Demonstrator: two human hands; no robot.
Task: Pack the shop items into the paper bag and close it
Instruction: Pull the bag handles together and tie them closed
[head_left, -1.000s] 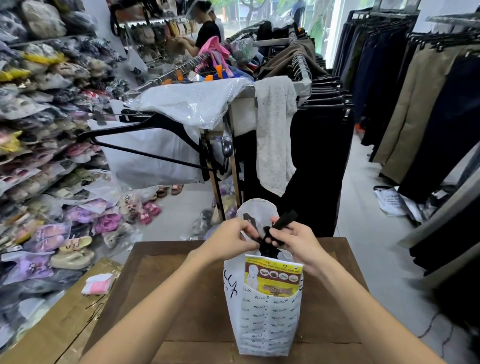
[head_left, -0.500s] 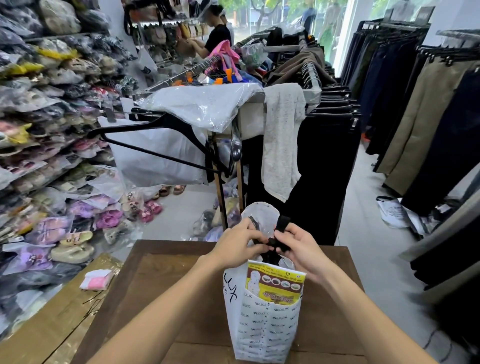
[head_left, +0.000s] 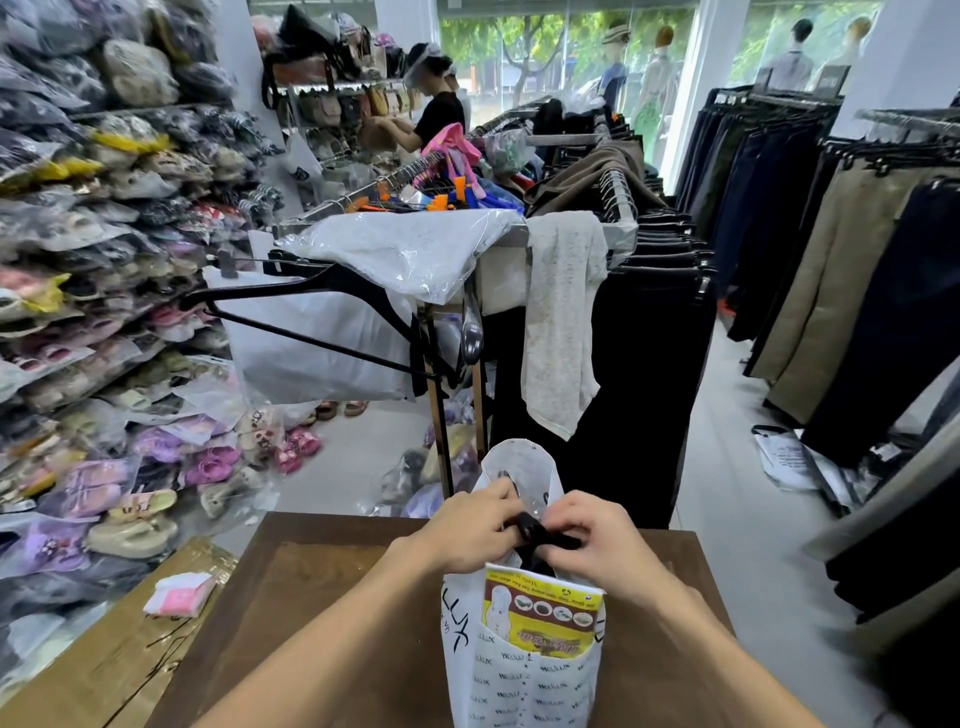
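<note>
A white printed paper bag (head_left: 519, 686) stands upright on the brown wooden table (head_left: 322, 613), its tall back flap (head_left: 524, 467) sticking up behind my hands. A yellow packet (head_left: 545, 613) pokes out of the bag's front. My left hand (head_left: 478, 525) and my right hand (head_left: 597, 540) meet above the bag's mouth, both pinching a black ribbon (head_left: 535, 535) that runs down into the bag. The ribbon's lower part is hidden inside.
A pink and white packet (head_left: 179, 595) lies on a cardboard box (head_left: 104, 670) left of the table. Shelves of bagged sandals fill the left side. A clothes rack with a black hanger (head_left: 311, 312) stands behind the table. A person works at the back.
My hands have drawn closer together over the bag, and the ribbon end that stuck up by my right hand now lies bunched between my fingers. The camera has tilted up slightly.
</note>
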